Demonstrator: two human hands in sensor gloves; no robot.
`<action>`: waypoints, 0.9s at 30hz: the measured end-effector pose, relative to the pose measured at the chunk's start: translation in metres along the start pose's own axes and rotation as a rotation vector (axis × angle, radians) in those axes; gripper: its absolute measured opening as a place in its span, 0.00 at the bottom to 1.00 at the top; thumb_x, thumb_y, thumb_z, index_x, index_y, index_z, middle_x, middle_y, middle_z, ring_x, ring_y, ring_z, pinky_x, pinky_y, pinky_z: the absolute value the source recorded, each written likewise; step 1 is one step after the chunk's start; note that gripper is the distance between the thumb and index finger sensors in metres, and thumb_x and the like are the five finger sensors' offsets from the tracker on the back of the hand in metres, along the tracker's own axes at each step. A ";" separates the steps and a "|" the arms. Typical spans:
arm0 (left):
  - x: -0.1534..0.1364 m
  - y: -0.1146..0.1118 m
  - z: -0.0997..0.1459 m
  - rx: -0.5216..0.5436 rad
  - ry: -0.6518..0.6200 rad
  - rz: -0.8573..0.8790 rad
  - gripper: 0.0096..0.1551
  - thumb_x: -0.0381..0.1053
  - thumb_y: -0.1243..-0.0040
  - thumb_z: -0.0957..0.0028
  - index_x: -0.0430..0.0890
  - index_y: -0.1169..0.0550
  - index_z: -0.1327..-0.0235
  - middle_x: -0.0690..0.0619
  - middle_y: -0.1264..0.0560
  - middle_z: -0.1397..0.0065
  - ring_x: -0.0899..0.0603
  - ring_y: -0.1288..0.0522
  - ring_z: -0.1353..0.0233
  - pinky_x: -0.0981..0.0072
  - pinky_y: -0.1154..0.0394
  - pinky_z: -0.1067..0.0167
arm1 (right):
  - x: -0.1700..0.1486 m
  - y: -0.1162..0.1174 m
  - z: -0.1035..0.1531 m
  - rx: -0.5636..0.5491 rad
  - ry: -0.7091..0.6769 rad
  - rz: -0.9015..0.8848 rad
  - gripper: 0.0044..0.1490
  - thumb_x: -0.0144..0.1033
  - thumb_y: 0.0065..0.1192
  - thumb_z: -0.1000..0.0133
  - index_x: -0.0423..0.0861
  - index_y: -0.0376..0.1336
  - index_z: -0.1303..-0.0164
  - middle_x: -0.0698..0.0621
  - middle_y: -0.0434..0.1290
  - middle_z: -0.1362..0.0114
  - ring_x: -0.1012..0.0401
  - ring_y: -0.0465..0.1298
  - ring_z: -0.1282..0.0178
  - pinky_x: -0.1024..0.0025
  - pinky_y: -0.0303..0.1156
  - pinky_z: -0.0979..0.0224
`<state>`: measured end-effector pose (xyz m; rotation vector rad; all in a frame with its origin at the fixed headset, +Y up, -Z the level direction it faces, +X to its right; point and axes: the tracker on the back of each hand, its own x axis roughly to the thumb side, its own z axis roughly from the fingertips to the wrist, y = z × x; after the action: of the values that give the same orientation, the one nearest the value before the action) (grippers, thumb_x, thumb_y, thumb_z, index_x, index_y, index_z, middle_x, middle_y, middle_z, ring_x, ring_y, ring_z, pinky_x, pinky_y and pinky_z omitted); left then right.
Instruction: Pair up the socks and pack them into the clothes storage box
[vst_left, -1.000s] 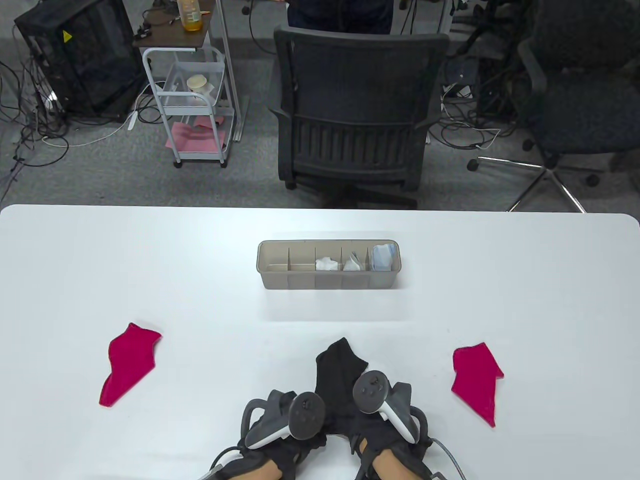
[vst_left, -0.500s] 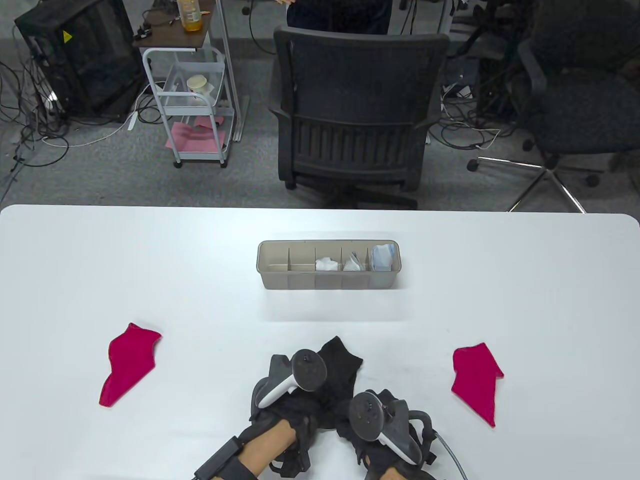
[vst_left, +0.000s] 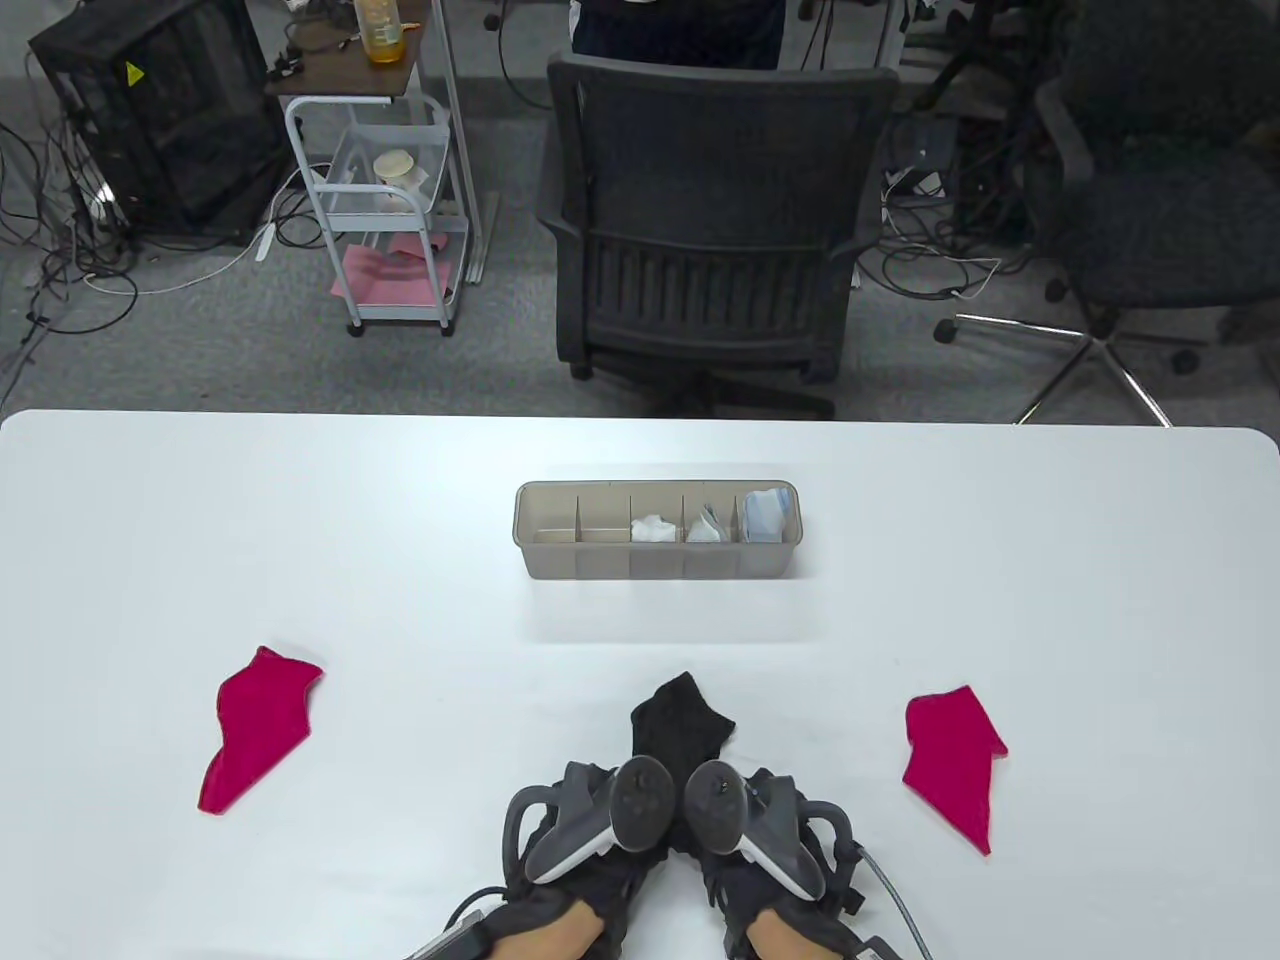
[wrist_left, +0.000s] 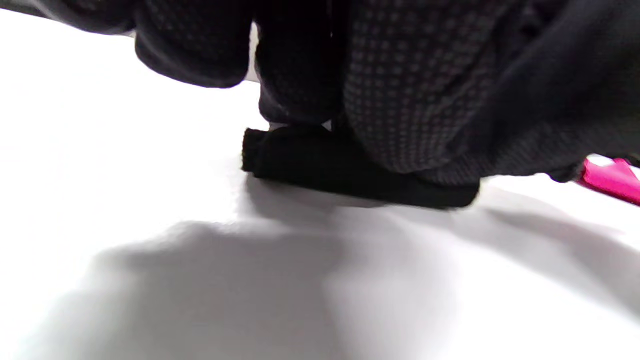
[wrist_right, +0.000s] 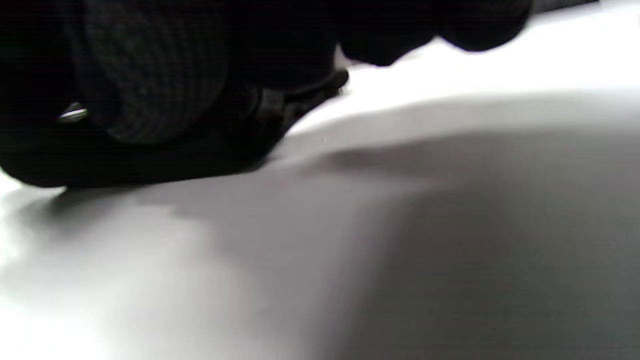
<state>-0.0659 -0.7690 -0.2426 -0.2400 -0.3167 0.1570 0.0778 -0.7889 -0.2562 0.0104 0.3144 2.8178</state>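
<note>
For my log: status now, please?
Both hands, left and right, on black socks. Box beyond; path clear. Red socks wait.

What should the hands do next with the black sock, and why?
Probably roll the black fabric sock away from the person: both the left hand and right hand sit on its near end, its far end lies flat, and the beige plastic divided box has free compartments.

red socks (vst_left: 260, 730): 2 | black socks (vst_left: 678, 722): 1 visible | storage box (vst_left: 657, 576): 1 | hands (vst_left: 590, 830): 2
</note>
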 end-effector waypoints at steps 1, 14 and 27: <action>0.001 -0.002 0.001 -0.011 -0.003 -0.016 0.34 0.53 0.27 0.58 0.48 0.20 0.36 0.47 0.20 0.46 0.37 0.25 0.54 0.38 0.32 0.52 | -0.003 0.000 -0.003 0.032 0.034 -0.049 0.22 0.51 0.71 0.57 0.61 0.76 0.53 0.59 0.78 0.63 0.59 0.73 0.57 0.55 0.68 0.41; -0.045 -0.002 -0.058 -0.288 0.131 0.362 0.21 0.51 0.26 0.60 0.51 0.12 0.53 0.48 0.17 0.62 0.37 0.24 0.60 0.37 0.32 0.54 | 0.007 -0.011 0.010 -0.188 -0.183 0.146 0.27 0.55 0.78 0.62 0.67 0.75 0.51 0.62 0.78 0.63 0.61 0.74 0.58 0.57 0.70 0.41; -0.015 0.005 -0.023 0.101 0.007 0.011 0.25 0.53 0.25 0.61 0.55 0.13 0.48 0.53 0.16 0.60 0.40 0.23 0.62 0.40 0.29 0.56 | 0.014 -0.005 -0.019 0.001 0.045 0.081 0.23 0.50 0.69 0.56 0.62 0.75 0.50 0.59 0.77 0.63 0.59 0.73 0.57 0.55 0.68 0.40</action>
<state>-0.0727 -0.7713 -0.2695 -0.1418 -0.2997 0.1827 0.0648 -0.7839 -0.2761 -0.0408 0.3329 2.9014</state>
